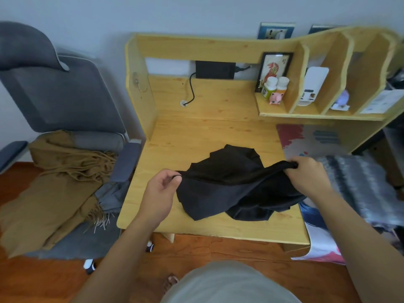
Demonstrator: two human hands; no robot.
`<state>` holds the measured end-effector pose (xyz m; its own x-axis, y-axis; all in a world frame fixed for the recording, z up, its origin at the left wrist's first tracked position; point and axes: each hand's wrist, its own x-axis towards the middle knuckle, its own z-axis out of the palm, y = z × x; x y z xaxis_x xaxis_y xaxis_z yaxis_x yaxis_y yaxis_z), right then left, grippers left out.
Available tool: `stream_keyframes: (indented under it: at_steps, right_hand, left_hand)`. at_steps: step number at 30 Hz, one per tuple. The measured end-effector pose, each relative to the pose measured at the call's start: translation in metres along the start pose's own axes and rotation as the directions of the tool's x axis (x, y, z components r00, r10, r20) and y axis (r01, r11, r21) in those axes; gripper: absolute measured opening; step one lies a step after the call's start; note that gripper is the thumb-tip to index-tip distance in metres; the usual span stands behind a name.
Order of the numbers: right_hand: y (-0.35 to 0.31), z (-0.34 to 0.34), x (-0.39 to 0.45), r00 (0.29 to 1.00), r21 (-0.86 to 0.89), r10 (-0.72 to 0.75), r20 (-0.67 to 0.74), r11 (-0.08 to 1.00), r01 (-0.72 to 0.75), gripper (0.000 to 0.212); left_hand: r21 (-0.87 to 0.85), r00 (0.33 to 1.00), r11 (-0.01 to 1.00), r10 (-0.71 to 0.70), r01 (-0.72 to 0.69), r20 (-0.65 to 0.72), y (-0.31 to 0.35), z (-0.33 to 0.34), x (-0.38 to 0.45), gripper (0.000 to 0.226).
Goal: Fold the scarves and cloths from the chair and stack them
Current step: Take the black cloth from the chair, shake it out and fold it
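Head view: we log 1 camera, looking down over both bare arms.
Worktop [218, 127]: pale wood, raised back and side boards; we stand at its near edge.
Black cloth [236, 186]: crumpled and partly lifted over the near half of the worktop, its lower folds resting on the wood, its top edge drawn taut between our 2 hands.
Left hand [161, 189]: grip pinched on the cloth's left corner, thumb and forefinger closed over the hem.
Right hand [310, 173]: grip clenched around the bunched right end of the same edge, held a little higher than the left.
Chair [54, 84]: grey, just left of the worktop, its armrest near the worktop's side.
Brown scarf [54, 182]: fringed, heaped unfolded on the chair seat and trailing down over the front.
Grey cloth [111, 195]: partly under the brown scarf at the chair's front edge, beside the worktop.
Striped grey scarf [358, 184]: lying flat to the right of the worktop's bare wood, past our right wrist.
Shelf unit [328, 84]: at the far right, upright dividers; 2 bottles [275, 86] and a small pink figure [276, 97] sit in its leftmost bay.
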<state>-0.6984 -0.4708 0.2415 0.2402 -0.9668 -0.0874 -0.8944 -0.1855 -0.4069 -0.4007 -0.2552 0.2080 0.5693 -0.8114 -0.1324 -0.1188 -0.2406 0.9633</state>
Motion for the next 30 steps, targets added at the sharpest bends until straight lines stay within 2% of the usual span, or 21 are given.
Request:
stream_keyframes:
  at_steps: [3, 5, 7, 9, 11, 12, 13, 14, 15, 16, 17, 19, 22, 23, 25, 28, 30]
  right_hand:
    - [0.003, -0.005, -0.003, 0.999, -0.055, -0.002, 0.051, 0.998, 0.005, 0.013]
    - [-0.007, -0.022, -0.001, 0.995, -0.091, -0.057, 0.085, 0.994, 0.065, 0.017]
    - [-0.034, -0.061, 0.016, 0.987, -0.097, -0.161, 0.000, 0.982, 0.161, 0.014]
    - [-0.075, -0.125, 0.047, 0.954, -0.086, -0.246, -0.172, 0.968, 0.234, 0.012]
    - [-0.127, -0.217, 0.069, 0.880, -0.095, -0.307, -0.362, 0.951, 0.293, 0.016]
    - [-0.151, -0.266, 0.074, 0.836, -0.060, -0.305, -0.457, 0.948, 0.313, 0.019]
    - [-0.185, -0.334, 0.071, 0.764, 0.000, -0.294, -0.575, 0.933, 0.360, 0.021]
    - [-0.206, -0.380, 0.068, 0.707, 0.058, -0.262, -0.657, 0.917, 0.394, 0.022]
    - [-0.222, -0.412, 0.066, 0.659, 0.107, -0.217, -0.720, 0.904, 0.415, 0.022]
    - [-0.238, -0.448, 0.059, 0.596, 0.114, -0.227, -0.771, 0.870, 0.479, 0.022]
    - [-0.250, -0.475, 0.050, 0.574, 0.115, -0.253, -0.779, 0.843, 0.526, 0.021]
    - [-0.269, -0.503, 0.037, 0.588, 0.088, -0.333, -0.737, 0.816, 0.572, 0.022]
    - [-0.275, -0.510, 0.035, 0.660, -0.071, -0.430, -0.616, 0.865, 0.497, 0.024]
    - [-0.275, -0.506, 0.037, 0.635, -0.105, -0.420, -0.649, 0.876, 0.471, 0.024]
    - [-0.275, -0.495, 0.038, 0.554, -0.104, -0.369, -0.746, 0.886, 0.451, 0.019]
    - [-0.281, -0.475, 0.036, 0.533, -0.184, -0.408, -0.741, 0.887, 0.423, 0.017]
    - [-0.280, -0.469, 0.035, 0.471, -0.212, -0.399, -0.787, 0.892, 0.400, 0.017]
  left_hand:
    - [0.166, 0.992, 0.981, 0.111, -0.102, -0.051, 0.010, -0.018, 0.002, 0.015]
    - [0.371, 0.972, 0.903, 0.233, -0.218, 0.004, 0.034, -0.036, 0.016, 0.024]
    - [0.535, 0.935, 0.786, 0.353, -0.310, 0.024, 0.083, -0.056, 0.047, 0.024]
    - [0.625, 0.859, 0.676, 0.512, -0.391, -0.016, 0.163, -0.077, 0.088, 0.023]
    - [0.681, 0.718, 0.561, 0.692, -0.471, -0.074, 0.281, -0.095, 0.114, 0.026]
    - [0.685, 0.642, 0.535, 0.756, -0.493, -0.129, 0.342, -0.105, 0.120, 0.027]
    - [0.668, 0.557, 0.534, 0.803, -0.518, -0.210, 0.423, -0.119, 0.111, 0.028]
    - [0.606, 0.539, 0.589, 0.790, -0.534, -0.293, 0.478, -0.124, 0.107, 0.026]
    - [0.488, 0.559, 0.673, 0.737, -0.556, -0.379, 0.519, -0.123, 0.102, 0.022]
    - [0.284, 0.606, 0.737, 0.669, -0.613, -0.429, 0.563, -0.124, 0.088, 0.015]
    - [0.049, 0.683, 0.773, 0.587, -0.633, -0.434, 0.598, -0.124, 0.073, 0.012]
    - [-0.269, 0.773, 0.742, 0.497, -0.614, -0.393, 0.636, -0.129, 0.048, 0.024]
    - [-0.360, 0.800, 0.726, 0.446, -0.586, -0.402, 0.644, -0.140, 0.030, 0.025]
    - [-0.344, 0.800, 0.736, 0.445, -0.583, -0.402, 0.639, -0.140, 0.028, 0.024]
    - [-0.348, 0.781, 0.719, 0.436, -0.601, -0.447, 0.624, -0.137, 0.028, 0.038]
    - [-0.467, 0.740, 0.580, 0.453, -0.668, -0.497, 0.607, -0.134, 0.025, 0.047]
    - [-0.436, 0.724, 0.589, 0.451, -0.681, -0.522, 0.596, -0.135, 0.026, 0.043]
